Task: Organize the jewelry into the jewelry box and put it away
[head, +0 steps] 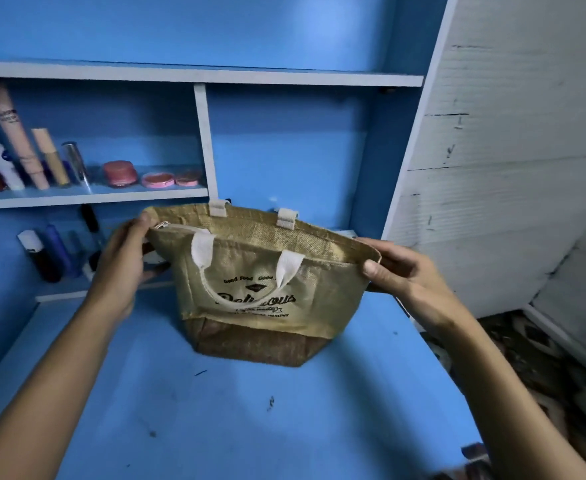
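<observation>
Both hands grip a jute tote bag (250, 292) on the blue desk (250, 410) — left hand (125, 261) at its left rim, right hand (398, 271) at its right.

upright tan jute bag (250, 289), mouth seemingly open, on blue desk (250, 410)

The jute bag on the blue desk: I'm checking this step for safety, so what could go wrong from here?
1. Both hands, left hand and right hand, grip only the top corners of the jute bag; if it holds anything, it could sag or tip.
2. The cosmetic bottles stand close behind the left hand; a swing could knock them over.
3. The bag sits toward the desk right edge and could slide off.
</observation>
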Action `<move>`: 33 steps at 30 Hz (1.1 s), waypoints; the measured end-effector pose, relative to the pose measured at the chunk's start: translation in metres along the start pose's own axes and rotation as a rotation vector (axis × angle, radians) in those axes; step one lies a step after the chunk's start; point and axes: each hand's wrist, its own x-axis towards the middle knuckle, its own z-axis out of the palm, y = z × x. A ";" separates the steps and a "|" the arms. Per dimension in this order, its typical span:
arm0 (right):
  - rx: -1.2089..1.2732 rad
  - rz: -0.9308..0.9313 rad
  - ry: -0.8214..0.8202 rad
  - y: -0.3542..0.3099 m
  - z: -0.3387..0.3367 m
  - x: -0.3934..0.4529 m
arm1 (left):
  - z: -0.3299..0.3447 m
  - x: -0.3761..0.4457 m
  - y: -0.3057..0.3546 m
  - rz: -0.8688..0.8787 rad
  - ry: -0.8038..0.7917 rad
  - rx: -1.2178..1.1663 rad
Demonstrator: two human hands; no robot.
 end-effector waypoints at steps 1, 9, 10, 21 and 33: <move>-0.001 -0.004 0.012 0.000 -0.003 -0.007 | 0.007 0.004 -0.002 -0.006 -0.028 0.010; -0.072 -0.046 0.141 -0.010 -0.027 -0.067 | 0.087 0.012 -0.012 -0.068 -0.205 0.022; -0.065 -0.042 0.162 -0.011 -0.032 -0.076 | 0.099 0.010 -0.015 -0.086 -0.230 0.027; -0.115 -0.087 0.230 -0.011 -0.043 -0.135 | 0.192 0.016 -0.029 -0.233 -0.497 -0.018; -0.114 -0.065 0.248 -0.014 -0.034 -0.154 | 0.225 -0.007 -0.026 -0.261 -0.562 -0.031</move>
